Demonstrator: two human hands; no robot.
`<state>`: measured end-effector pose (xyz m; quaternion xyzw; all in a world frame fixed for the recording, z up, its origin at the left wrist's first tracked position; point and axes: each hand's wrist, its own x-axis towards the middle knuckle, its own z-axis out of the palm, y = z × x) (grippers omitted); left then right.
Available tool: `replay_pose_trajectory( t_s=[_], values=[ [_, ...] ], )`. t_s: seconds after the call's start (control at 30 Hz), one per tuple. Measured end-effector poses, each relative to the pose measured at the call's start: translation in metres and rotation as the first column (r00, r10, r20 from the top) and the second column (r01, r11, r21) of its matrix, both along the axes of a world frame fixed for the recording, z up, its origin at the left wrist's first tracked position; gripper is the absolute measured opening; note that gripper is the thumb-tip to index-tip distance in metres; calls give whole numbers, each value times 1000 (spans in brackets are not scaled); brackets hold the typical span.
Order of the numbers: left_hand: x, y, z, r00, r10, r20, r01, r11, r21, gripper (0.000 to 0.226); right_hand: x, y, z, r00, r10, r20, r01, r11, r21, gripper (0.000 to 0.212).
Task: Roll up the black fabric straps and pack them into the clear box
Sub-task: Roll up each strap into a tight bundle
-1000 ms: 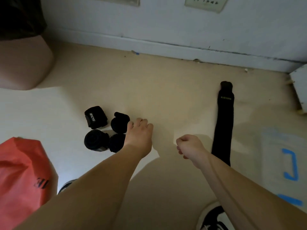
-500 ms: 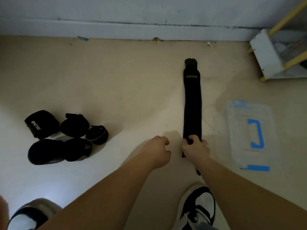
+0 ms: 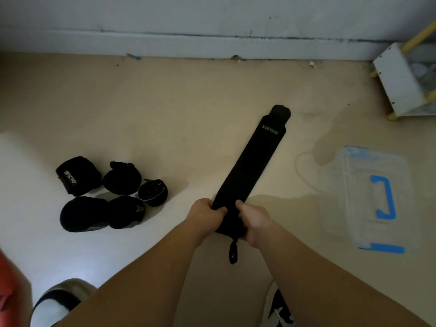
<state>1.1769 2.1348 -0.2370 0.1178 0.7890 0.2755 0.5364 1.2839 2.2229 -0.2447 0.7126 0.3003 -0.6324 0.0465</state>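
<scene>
Under gripping L hand (image 3: 204, 214) & R hand (image 3: 256, 223), strap (image 3: 252, 161) edges hidden.

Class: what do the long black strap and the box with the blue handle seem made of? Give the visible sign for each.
The long black strap: probably woven fabric, matte; it lies limp and flat without shine where the left hand and right hand grip it. The box: seemingly rigid clear plastic, slightly glossy; the floor shows through, and its handle is opaque blue.

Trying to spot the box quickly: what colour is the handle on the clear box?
The handle is bright blue, clearest in the head view.
</scene>
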Motion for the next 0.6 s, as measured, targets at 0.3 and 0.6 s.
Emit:
replay_pose_trajectory(
  t_s=[0.3,0.6],
  values=[
    [-10,-6,73,995,89,36,-93,980,178,15,-35,-4,76,992,86,-92,-87,996,-6,28],
    [-21,-47,180,988,155,-23,-136,921,364,26,-52,-13,186,895,334,-295,-247,923,296,52]
  ],
)
